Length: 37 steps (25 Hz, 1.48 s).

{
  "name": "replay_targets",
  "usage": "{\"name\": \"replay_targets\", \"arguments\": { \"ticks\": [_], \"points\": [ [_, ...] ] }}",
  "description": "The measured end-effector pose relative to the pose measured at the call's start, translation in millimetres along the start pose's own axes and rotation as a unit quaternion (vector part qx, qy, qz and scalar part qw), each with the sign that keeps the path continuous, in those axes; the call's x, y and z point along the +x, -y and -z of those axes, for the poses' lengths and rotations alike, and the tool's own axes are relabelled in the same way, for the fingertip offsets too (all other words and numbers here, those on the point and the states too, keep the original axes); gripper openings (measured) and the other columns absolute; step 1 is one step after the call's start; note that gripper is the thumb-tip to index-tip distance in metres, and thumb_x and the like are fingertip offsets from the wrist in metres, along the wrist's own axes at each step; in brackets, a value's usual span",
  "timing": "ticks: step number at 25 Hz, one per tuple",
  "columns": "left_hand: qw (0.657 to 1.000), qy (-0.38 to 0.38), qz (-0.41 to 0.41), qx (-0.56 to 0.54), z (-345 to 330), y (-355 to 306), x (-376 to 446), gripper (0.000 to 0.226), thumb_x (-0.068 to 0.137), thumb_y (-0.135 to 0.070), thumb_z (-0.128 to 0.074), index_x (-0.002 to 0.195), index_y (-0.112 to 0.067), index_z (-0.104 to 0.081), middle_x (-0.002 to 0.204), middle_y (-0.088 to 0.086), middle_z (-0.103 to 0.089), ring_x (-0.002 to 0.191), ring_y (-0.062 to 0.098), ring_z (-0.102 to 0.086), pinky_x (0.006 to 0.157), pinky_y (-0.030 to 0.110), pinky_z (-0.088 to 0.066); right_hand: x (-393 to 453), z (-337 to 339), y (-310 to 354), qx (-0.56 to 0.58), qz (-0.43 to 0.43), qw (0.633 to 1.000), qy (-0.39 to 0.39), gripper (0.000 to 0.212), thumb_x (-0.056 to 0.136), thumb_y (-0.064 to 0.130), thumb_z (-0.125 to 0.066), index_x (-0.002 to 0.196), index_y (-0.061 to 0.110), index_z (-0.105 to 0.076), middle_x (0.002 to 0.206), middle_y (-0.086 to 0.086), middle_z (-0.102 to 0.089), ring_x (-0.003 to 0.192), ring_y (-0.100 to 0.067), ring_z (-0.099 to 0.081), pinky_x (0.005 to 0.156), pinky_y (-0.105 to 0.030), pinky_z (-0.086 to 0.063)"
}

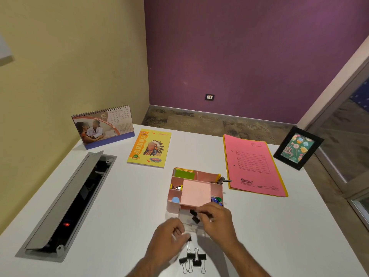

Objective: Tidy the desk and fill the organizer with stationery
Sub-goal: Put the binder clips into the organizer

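A pink desk organizer [175, 177] stands mid-desk, its clear front drawer [189, 223] pulled open toward me. Its compartments hold green sticky notes [184, 174], a pink note pad [195, 191], a blue round item, coloured pins and scissors. My right hand [216, 220] hovers over the drawer, fingers pinched on a black binder clip [193, 212]; another clip lies in the drawer. My left hand [169, 236] is just left of the drawer, gripping a binder clip [188, 239] whose wire handles hang down. Several black binder clips [192, 258] lie on the desk in front of me.
A yellow notebook [149, 147] and a desk calendar [103, 126] sit at the back left. A pink file folder [253, 164] and a black photo frame [298, 147] are at the right. An open cable tray [67, 202] is set into the desk at left.
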<state>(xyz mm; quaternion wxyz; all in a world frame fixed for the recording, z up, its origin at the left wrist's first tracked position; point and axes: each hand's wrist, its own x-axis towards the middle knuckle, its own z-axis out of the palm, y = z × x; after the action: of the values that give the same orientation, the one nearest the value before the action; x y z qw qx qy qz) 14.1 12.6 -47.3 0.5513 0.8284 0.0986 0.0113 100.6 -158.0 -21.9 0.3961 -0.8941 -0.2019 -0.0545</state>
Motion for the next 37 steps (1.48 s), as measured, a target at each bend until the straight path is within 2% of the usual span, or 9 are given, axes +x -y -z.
{"name": "replay_targets", "arguments": {
  "ticks": [4, 7, 11, 14, 17, 21, 26, 30, 37],
  "points": [
    [0.898, 0.158, -0.194, 0.361, -1.6, 26.9, -3.0, 0.029, 0.088, -0.025, -0.049, 0.115, -0.034, -0.047, 0.115, -0.011, -0.05, 0.096, 0.017, -0.053, 0.07, 0.036, -0.048, 2.7, -6.0, -8.5, -0.175, 0.092, 0.976, 0.095, 0.028, 0.054, 0.002, -0.077, 0.073, 0.022, -0.071, 0.074, 0.009, -0.067, 0.061, -0.01, -0.063, 0.051, -0.022, -0.054],
    [0.844, 0.191, -0.211, 0.455, -14.9, 41.1, 1.5, 0.068, 0.067, -0.015, -0.073, 0.124, -0.038, -0.045, 0.113, -0.005, -0.051, 0.074, 0.019, -0.054, 0.046, 0.032, -0.036, 4.1, -14.4, -8.7, -0.237, 0.124, 0.951, 0.154, 0.032, 0.041, 0.01, -0.083, 0.067, 0.025, -0.073, 0.07, 0.009, -0.064, 0.054, -0.012, -0.063, 0.045, -0.023, -0.052],
    [0.802, 0.204, -0.195, 0.527, -18.7, 40.8, 8.8, 0.053, 0.044, -0.017, -0.083, 0.087, -0.031, -0.055, 0.078, -0.006, -0.054, 0.054, 0.014, -0.048, 0.038, 0.028, -0.02, 5.3, -15.6, -7.9, -0.256, 0.151, 0.938, 0.178, 0.037, 0.029, 0.016, -0.09, 0.06, 0.028, -0.074, 0.06, 0.015, -0.066, 0.057, -0.007, -0.061, 0.046, -0.017, -0.048],
    [0.814, 0.183, -0.173, 0.524, -17.6, 43.7, 10.7, 0.043, 0.041, -0.019, -0.086, 0.065, -0.027, -0.052, 0.069, -0.008, -0.047, 0.05, 0.012, -0.047, 0.035, 0.026, -0.017, 3.3, -13.5, -9.7, -0.255, 0.156, 0.938, 0.173, 0.038, 0.03, 0.014, -0.088, 0.06, 0.03, -0.073, 0.06, 0.017, -0.065, 0.061, -0.008, -0.058, 0.048, -0.021, -0.047],
    [0.84, 0.169, -0.151, 0.494, -13.4, 51.4, 10.9, 0.043, 0.048, -0.027, -0.088, 0.072, -0.03, -0.052, 0.077, -0.011, -0.05, 0.056, 0.009, -0.052, 0.033, 0.025, -0.03, 0.4, -11.2, -4.8, -0.265, 0.131, 0.94, 0.173, 0.038, 0.028, 0.019, -0.089, 0.06, 0.031, -0.071, 0.058, 0.018, -0.063, 0.061, -0.006, -0.056, 0.046, -0.019, -0.044],
    [0.9, 0.15, -0.087, 0.4, -1.9, 40.2, 6.9, 0.019, 0.083, -0.024, -0.064, 0.089, -0.029, -0.047, 0.094, -0.008, -0.059, 0.085, 0.016, -0.056, 0.067, 0.034, -0.047, -8.9, -7.6, -7.7, -0.196, 0.101, 0.969, 0.111, 0.036, 0.043, 0.011, -0.083, 0.07, 0.03, -0.071, 0.07, 0.019, -0.067, 0.067, -0.006, -0.057, 0.052, -0.018, -0.048],
    [0.99, 0.092, 0.014, 0.107, 1.1, 15.0, 1.3, 0.023, 0.077, -0.024, -0.075, 0.074, -0.028, -0.052, 0.063, -0.015, -0.056, 0.06, 0.002, -0.05, 0.056, 0.013, -0.039, -24.1, -1.7, -10.0, -0.037, 0.082, 0.996, 0.029, 0.022, 0.073, 0.012, -0.072, 0.091, 0.024, -0.074, 0.089, 0.022, -0.069, 0.083, 0.002, -0.059, 0.071, -0.014, -0.05],
    [0.995, 0.045, 0.049, -0.07, -5.7, -4.7, 1.0, 0.02, 0.072, -0.014, -0.083, 0.073, -0.022, -0.065, 0.064, -0.006, -0.06, 0.06, 0.005, -0.046, 0.059, 0.021, -0.044, -37.5, 1.9, -13.3, 0.003, 0.063, 0.996, 0.07, 0.017, 0.077, 0.024, -0.073, 0.093, 0.029, -0.075, 0.085, 0.029, -0.065, 0.073, 0.01, -0.057, 0.063, -0.009, -0.047],
    [0.992, 0.007, 0.068, -0.108, -9.6, -23.7, 2.5, 0.026, 0.071, -0.014, -0.085, 0.085, -0.026, -0.066, 0.081, 0.001, -0.07, 0.064, 0.007, -0.063, 0.058, 0.014, -0.049, -31.5, 3.1, -11.0, 0.048, 0.056, 0.997, 0.016, 0.031, 0.071, 0.0, -0.073, 0.087, 0.027, -0.078, 0.081, 0.019, -0.071, 0.075, 0.001, -0.066, 0.061, -0.021, -0.057]
  ]
}}
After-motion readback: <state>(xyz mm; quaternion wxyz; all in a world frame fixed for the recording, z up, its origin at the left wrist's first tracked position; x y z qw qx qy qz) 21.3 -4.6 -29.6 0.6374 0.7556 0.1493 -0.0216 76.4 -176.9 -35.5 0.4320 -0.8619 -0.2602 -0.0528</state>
